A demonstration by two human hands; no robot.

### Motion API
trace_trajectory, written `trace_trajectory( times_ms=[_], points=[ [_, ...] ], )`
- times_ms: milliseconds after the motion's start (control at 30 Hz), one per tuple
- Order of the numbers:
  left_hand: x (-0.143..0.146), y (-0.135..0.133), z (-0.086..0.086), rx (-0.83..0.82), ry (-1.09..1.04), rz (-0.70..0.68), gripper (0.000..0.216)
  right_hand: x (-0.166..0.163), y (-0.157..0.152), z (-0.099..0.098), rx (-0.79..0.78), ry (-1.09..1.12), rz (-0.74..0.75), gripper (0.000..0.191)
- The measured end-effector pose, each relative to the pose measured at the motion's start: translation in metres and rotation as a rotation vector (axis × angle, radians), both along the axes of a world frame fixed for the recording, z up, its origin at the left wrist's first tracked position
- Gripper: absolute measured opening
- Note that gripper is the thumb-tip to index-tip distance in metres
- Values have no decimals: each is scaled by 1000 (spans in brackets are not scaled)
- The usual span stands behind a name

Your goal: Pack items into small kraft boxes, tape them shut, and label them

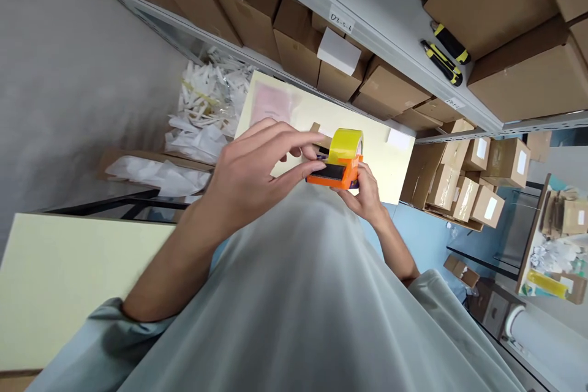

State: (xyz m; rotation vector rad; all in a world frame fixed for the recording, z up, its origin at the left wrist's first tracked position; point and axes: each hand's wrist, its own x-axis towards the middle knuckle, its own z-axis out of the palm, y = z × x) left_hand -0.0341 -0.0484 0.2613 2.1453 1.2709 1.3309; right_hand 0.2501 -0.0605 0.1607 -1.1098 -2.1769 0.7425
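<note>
My right hand (364,193) is wrapped round an orange tape dispenser (349,170) from its right side. A roll of yellow packing tape (343,144) sits on the dispenser, which has a black pad (331,171) on the near side. From the left, my left hand (264,168) reaches over to the dispenser's front end. Its thumb tip is at the edge of the black pad, the index finger stretches out above, and a gap shows between them. Whether a tape end lies at those fingertips cannot be made out.
Beneath the hands stands a cream table (390,177) with a pinkish sheet (271,103). Shelving with cardboard boxes (298,43) runs behind it; two utility knives (443,61) lie on a shelf. White packing scraps (206,92) are heaped at left, stacked cartons (459,190) at right.
</note>
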Motion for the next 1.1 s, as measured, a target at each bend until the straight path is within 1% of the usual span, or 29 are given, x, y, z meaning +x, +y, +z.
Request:
trace_trajectory(
  times_ms=[100,167,233,300,367,433,500,600,667,733,767,800,833,900,933,967,1033,1100],
  points=[
    [5,-3,1,39,32,-39,3,10,2,-2,123,7,17,33],
    [10,-9,3,121,48,-28,8,16,3,-4,203,1,17,28],
    [15,-18,6,190,63,6,19,21,3,-7,248,-19,15,23],
    [19,-29,11,214,95,40,39,25,4,-10,247,-55,14,20],
    [22,-39,19,213,143,44,60,27,4,-12,240,-68,17,19],
    [25,-48,27,189,191,48,71,27,5,-12,250,-70,16,19],
    [27,-55,32,151,234,69,74,27,7,-11,245,-83,21,18],
    [25,-61,36,118,269,80,77,29,8,-10,212,-129,33,16],
    [23,-62,35,79,259,89,79,35,7,-10,187,-145,37,17],
    [22,-60,31,8,217,160,82,44,6,-11,130,-156,45,20],
    [22,-57,27,-27,187,196,79,50,6,-11,88,-164,51,23],
    [22,-54,21,-66,149,229,72,55,6,-11,41,-176,59,28],
    [22,-49,13,-110,99,258,59,60,6,-10,-11,-192,70,32],
    [22,-36,-14,-239,-25,295,25,68,11,-6,-134,-243,100,40],
    [21,-30,-32,-336,-93,322,13,70,16,-4,-207,-277,119,44],
    [20,-23,-53,-458,-151,345,11,71,23,-3,-290,-314,140,46],
    [16,-10,-99,-699,-248,391,14,69,42,-3,-476,-384,187,51],
    [11,3,-144,-882,-341,434,13,62,66,-9,-642,-418,234,55]
  ],
)
